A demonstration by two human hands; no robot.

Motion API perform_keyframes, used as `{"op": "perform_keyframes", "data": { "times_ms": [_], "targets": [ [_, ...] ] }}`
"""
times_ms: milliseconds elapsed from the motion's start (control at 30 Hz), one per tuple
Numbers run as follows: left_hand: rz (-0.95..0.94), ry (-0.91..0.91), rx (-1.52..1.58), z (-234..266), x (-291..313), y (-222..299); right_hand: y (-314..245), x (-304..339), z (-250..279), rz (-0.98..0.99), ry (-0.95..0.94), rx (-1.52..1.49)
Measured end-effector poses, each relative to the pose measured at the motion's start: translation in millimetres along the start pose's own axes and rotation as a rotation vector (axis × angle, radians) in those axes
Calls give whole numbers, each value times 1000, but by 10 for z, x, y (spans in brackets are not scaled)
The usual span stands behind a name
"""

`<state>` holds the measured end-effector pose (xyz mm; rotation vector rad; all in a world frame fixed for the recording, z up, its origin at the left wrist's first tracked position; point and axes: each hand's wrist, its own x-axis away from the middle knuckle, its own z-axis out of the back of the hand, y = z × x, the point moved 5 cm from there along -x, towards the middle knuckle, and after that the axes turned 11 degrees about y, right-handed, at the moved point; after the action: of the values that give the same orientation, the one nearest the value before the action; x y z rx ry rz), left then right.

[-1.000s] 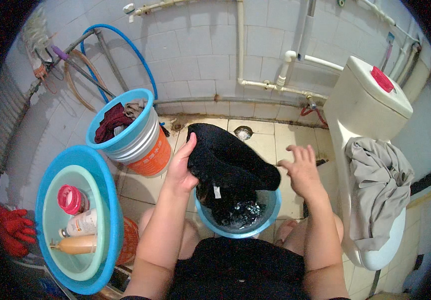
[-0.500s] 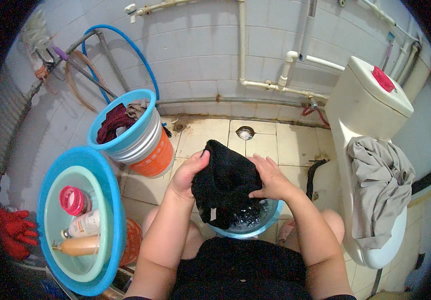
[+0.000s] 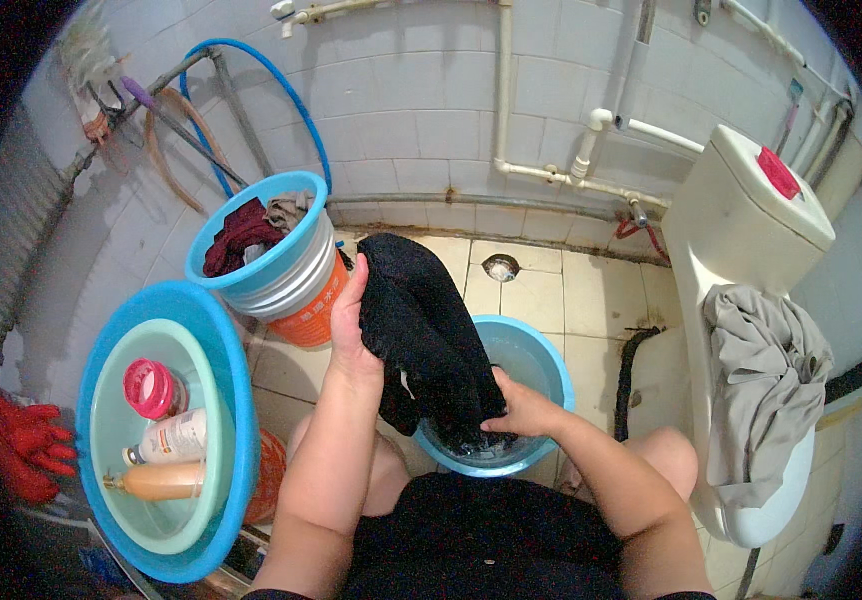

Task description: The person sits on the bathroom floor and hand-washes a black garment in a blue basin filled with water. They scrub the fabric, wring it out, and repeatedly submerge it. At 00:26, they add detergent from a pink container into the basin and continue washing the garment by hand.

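Note:
A black textured garment (image 3: 426, 330) with a small white tag hangs stretched between my two hands, above a light blue basin (image 3: 543, 360) on the floor. My left hand (image 3: 353, 325) holds its upper left side, thumb up along the edge, the other fingers hidden behind the cloth. At the lower right edge my right hand (image 3: 523, 408) grips the garment just over the basin. The cloth's lower end hangs into the basin, where some water shows; how deep it dips I cannot tell.
On the left, a blue tub (image 3: 241, 385) holds a pale green basin (image 3: 216, 420) with bottles and a red-lidded jar (image 3: 153, 386). Behind it, a blue basin of clothes (image 3: 243, 235) rests on a bucket (image 3: 316, 310). Grey trousers (image 3: 766, 375) drape over the toilet (image 3: 751, 215) at right.
The garment has been stretched out from a bunched shape. My left hand has moved slightly up and left, my right hand down, uncovering more of the basin. The view has shifted slightly.

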<state>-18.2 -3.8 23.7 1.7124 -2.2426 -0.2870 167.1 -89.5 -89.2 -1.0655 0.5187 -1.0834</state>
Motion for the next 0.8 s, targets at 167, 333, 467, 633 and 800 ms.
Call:
{"op": "perform_keyframes", "data": {
  "times_ms": [167,333,467,633,800],
  "targets": [
    [-123,127,-19,101,-81,83,-20,14,-111,257,183,278],
    [-259,273,-27,252,-97,226,-152,24,4,9,137,126],
    [-256,323,-2,388,-181,433,-174,5,653,-64,546,-149],
    [-54,300,-184,305,-188,319,-219,213,1350,-291,682,-1281],
    [-88,292,-666,439,-255,70,-104,293,1598,-243,728,-1556]
  ]
}}
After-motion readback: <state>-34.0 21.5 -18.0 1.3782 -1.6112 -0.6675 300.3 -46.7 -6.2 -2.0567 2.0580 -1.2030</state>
